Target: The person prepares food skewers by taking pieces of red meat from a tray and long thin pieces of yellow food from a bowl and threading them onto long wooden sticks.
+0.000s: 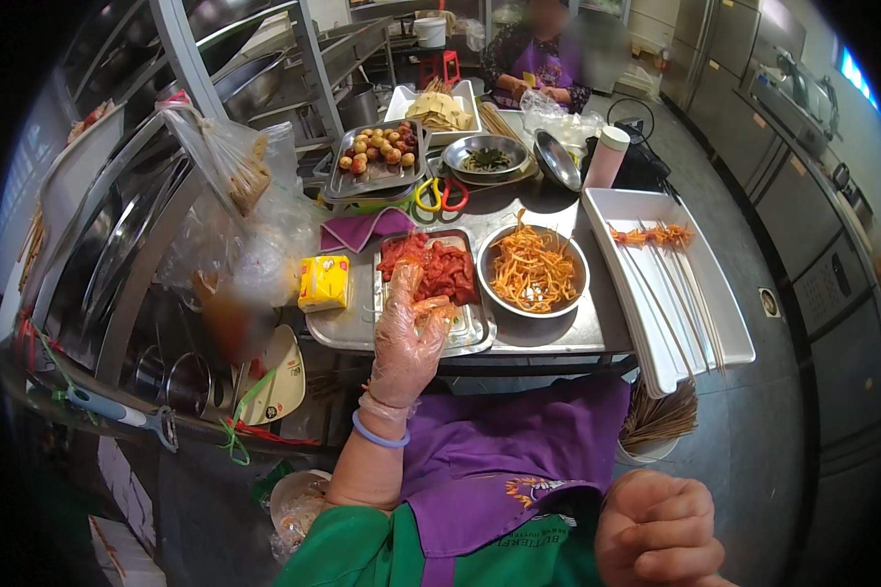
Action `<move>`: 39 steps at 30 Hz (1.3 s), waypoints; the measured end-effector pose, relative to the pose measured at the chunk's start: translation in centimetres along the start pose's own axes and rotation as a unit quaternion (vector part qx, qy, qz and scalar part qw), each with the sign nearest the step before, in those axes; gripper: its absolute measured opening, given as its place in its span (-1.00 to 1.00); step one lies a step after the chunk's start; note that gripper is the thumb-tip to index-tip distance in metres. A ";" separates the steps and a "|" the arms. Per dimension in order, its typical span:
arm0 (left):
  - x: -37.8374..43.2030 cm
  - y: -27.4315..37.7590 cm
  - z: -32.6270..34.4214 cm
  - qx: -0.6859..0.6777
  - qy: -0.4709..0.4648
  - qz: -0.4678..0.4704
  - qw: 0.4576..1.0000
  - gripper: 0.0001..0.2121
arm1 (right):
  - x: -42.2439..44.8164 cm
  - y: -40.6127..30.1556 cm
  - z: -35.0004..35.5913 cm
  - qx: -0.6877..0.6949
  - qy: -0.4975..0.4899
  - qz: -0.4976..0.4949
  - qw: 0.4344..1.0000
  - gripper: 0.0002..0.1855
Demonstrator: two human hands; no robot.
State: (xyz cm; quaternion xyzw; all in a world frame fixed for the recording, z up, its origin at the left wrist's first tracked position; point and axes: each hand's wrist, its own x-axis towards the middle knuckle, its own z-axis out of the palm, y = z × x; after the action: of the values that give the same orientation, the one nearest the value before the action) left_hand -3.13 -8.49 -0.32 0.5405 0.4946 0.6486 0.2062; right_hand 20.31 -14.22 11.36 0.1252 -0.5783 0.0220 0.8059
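My left hand, in a clear plastic glove, reaches over a metal tray. Its fingertips are at the strips of red raw meat, and whether anything is pinched between them is hard to see. Right of the tray, a steel bowl holds orange shredded food. My right hand is bare and curled into a fist at the lower right, with nothing visible in it. Skewers bearing orange shreds lie in a white plastic tray at the table's right side.
A yellow packet and a purple cloth lie left. Behind them are scissors, a tray of small round food, a bowl of greens and a pink bottle. A person sits across. Bundled sticks stand below right.
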 end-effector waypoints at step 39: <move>-0.6 -1.2 -0.3 0.062 0.001 0.055 0.997 -0.36 | -0.6 0.6 0.8 0.220 -0.034 -0.128 0.967 -0.82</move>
State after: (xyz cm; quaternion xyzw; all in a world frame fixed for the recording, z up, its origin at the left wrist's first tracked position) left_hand -3.52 -8.63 -1.66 0.5780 0.5033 0.6278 0.1362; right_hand 19.30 -13.76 11.14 0.3726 -0.5658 0.0410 0.7344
